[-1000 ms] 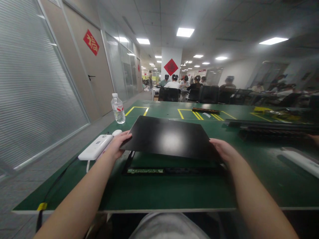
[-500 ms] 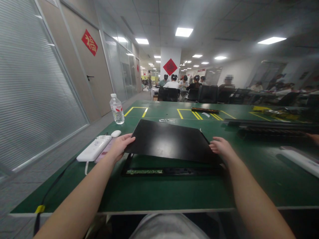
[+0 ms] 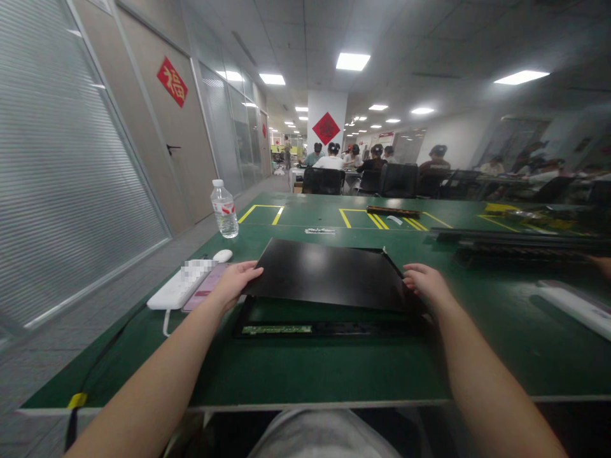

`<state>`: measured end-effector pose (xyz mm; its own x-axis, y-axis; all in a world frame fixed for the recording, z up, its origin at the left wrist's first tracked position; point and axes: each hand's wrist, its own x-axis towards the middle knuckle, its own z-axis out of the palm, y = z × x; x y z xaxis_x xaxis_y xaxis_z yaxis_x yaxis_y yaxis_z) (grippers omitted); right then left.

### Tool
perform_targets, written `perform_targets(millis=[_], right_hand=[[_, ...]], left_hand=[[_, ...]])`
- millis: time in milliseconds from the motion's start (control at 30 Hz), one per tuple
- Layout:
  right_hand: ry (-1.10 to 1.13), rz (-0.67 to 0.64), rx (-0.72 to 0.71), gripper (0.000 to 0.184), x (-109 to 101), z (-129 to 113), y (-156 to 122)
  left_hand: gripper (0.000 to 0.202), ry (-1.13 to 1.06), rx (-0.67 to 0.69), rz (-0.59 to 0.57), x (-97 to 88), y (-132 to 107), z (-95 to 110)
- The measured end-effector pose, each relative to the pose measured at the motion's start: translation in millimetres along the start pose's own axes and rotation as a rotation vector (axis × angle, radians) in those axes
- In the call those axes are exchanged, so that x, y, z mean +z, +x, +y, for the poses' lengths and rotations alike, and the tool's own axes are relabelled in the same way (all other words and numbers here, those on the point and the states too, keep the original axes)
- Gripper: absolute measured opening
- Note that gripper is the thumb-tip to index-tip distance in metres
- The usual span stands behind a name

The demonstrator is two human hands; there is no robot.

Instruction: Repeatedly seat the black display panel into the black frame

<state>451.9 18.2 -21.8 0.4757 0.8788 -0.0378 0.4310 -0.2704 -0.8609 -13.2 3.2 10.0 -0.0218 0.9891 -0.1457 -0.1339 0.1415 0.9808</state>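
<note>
Both sides need even support, I'd say: my left grip is pinched on the glossy black rectangular panel; can't tell if the half-curled right grip has it. Panel's over the thin black rectangular frame, in from the green worktop's near edge.

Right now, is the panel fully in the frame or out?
Not fully in: table shows between the near edge of the panel and the near bar of the frame. Far edge: cannot tell.
</note>
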Motion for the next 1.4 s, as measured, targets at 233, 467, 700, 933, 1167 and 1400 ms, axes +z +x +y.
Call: perform_targets(millis=[233,467,700,933,1167,1400], right_hand=[[-0.253,0.043,-0.026,0.039,-3.7,-1.0,0.6],[-0.44,0.079,-0.094,0.041,-3.5,-9.0,-7.7],[-0.586,0.071,-0.14,0.043,-3.9,-12.1,-12.9],[-0.666,0.045,-0.192,0.043,-4.3,-16.1,-17.5],[-0.691,0.013,-0.17,0.043,-6.1,-17.6,-15.8],[-0.66,0.027,-0.162,0.042,-8.9,-16.2,-13.9]], left_hand=[[0.039,0.073,0.007,-0.007,-2.3,3.3,-4.4],[0.042,0.182,0.031,0.013,-2.4,4.9,-8.3],[0.042,0.296,0.128,0.044,-5.0,8.7,-12.5],[0.048,0.864,0.359,0.127,-13.2,17.0,-20.7],[0.049,1.208,0.336,0.045,-5.3,6.8,-19.1],[0.042,1.265,0.35,0.025,-0.1,2.8,-21.4]])
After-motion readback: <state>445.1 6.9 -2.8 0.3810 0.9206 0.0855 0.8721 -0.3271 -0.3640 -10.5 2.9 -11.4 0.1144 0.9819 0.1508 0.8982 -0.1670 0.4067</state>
